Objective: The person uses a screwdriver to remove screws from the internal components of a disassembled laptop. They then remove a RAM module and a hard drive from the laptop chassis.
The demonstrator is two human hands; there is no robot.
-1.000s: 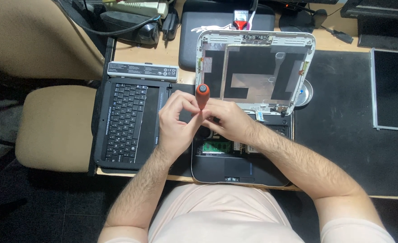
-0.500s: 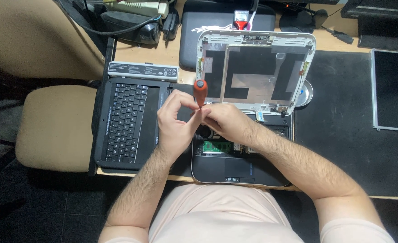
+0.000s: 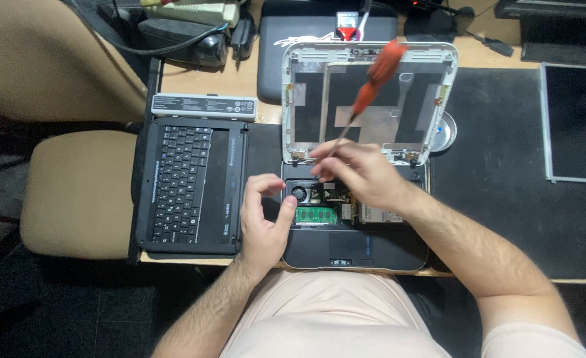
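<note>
Screwdriver [image 3: 366, 99], orange handle, blurred, held tilted in right hand [image 3: 359, 174], grip closed on its shaft above the opened laptop base [image 3: 352, 248] at the table's [image 3: 505, 166] near edge. Left hand [image 3: 266, 219] open, fingers curled, thumb touching base by the green memory stick [image 3: 316, 215]. Detached keyboard [image 3: 190, 185] lies left.
</note>
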